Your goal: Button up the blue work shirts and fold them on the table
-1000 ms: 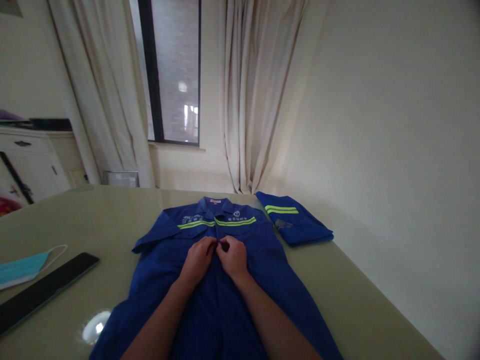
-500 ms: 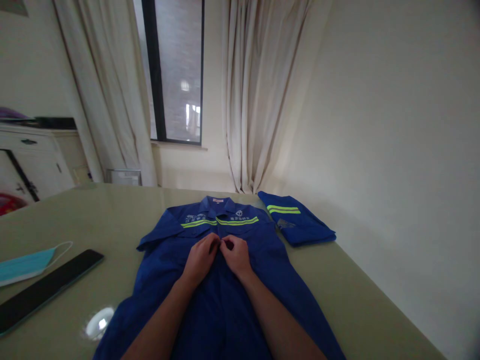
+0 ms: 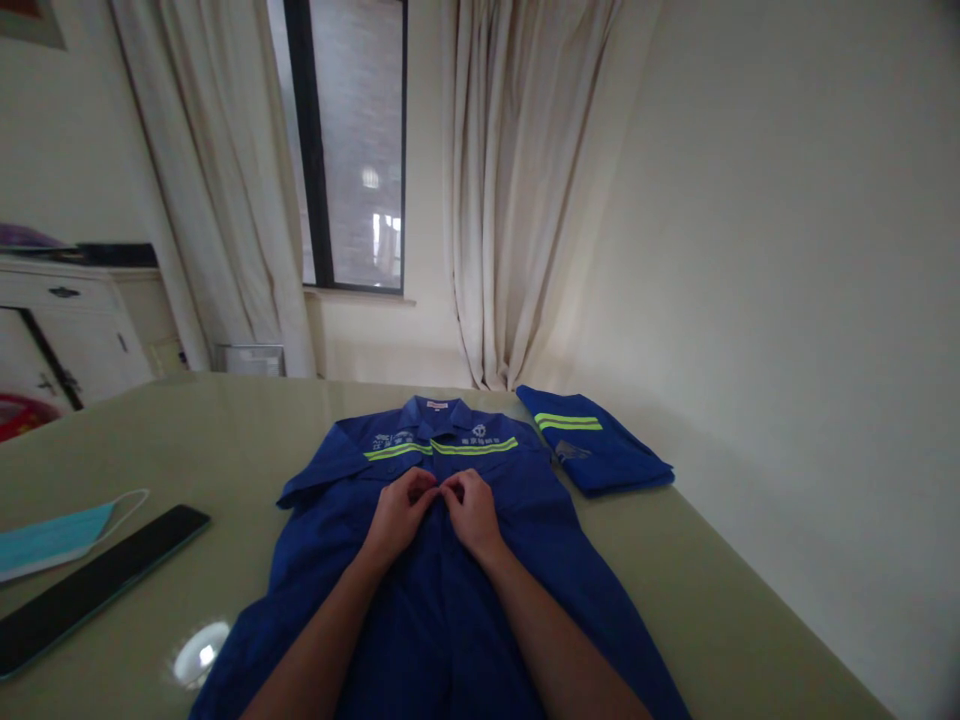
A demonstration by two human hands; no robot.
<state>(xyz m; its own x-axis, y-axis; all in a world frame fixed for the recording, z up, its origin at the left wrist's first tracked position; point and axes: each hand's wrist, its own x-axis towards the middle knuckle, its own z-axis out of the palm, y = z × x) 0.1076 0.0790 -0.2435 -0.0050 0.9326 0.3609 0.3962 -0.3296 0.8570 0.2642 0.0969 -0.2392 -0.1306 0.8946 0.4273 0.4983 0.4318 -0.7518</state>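
1. Our left hand [image 3: 397, 512] and right hand [image 3: 471, 510] meet at the front placket of the blue shirt [image 3: 442, 590], fingertips pinched on the cloth at the same spot below the collar; whether a button sits between them we cannot tell, the spot is too small and dark.
2. The shirt lies flat, front up, collar away from us, in the middle of the tabletop [image 3: 187, 430]; its yellow stripe [image 3: 441, 449] runs across the chest just beyond our knuckles.
3. Against the picture a second ago, our hands have barely shifted; they hold the same place on the placket, fingers drawn a little closer together; we judge the work at this one point of the closure is still in hand, not finished.
4. A folded blue garment [image 3: 596, 450] rests to the right, near the shirt's shoulder; a dark phone [image 3: 97, 588] and a face mask [image 3: 56, 535] lie well apart on the left.
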